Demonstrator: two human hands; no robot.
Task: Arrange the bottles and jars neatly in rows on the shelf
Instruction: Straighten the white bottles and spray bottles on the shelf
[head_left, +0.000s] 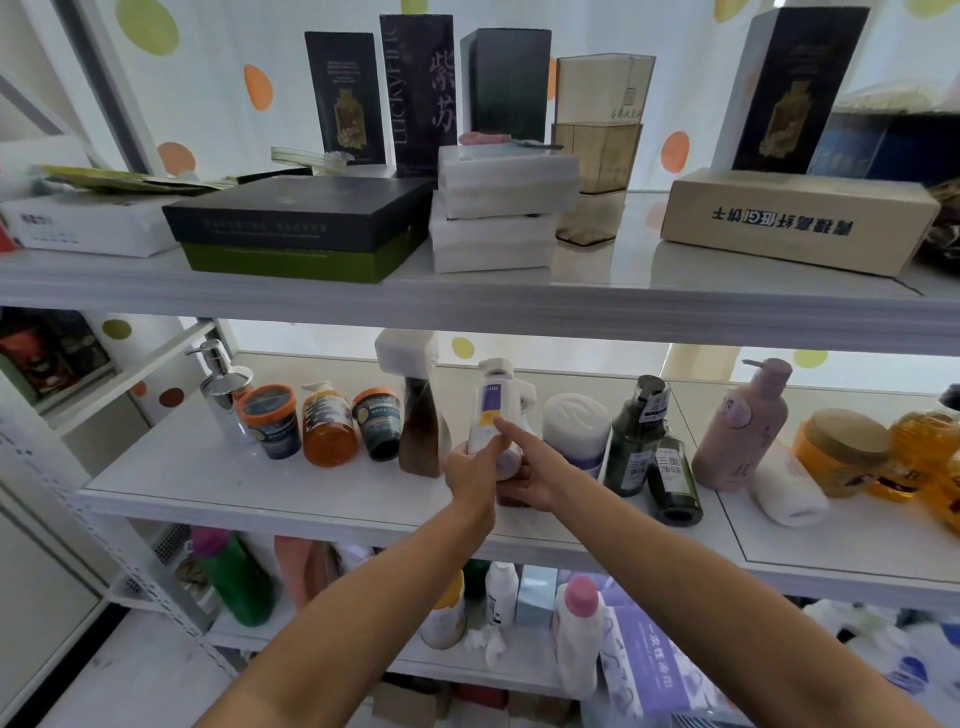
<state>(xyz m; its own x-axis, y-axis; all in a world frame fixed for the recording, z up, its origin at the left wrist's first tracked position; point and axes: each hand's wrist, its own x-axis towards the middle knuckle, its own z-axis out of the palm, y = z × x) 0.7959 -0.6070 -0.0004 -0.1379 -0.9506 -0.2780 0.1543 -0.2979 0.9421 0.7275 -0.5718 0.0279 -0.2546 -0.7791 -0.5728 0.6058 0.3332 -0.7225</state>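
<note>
Arms outstretched, left hand (475, 470) gripping, right hand (532, 475) forefinger extended

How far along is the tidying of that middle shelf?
Perhaps halfway. The orange-lidded jars and chrome dispenser stand in a row at left. The left hand and right hand hold the purple-labelled bottle. Still to sort on the right: a leaning green bottle and a white container lying on its side.

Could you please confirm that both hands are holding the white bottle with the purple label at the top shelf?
Not quite: the head view shows the left hand and right hand holding the white bottle at the middle shelf, not the top one.
</note>
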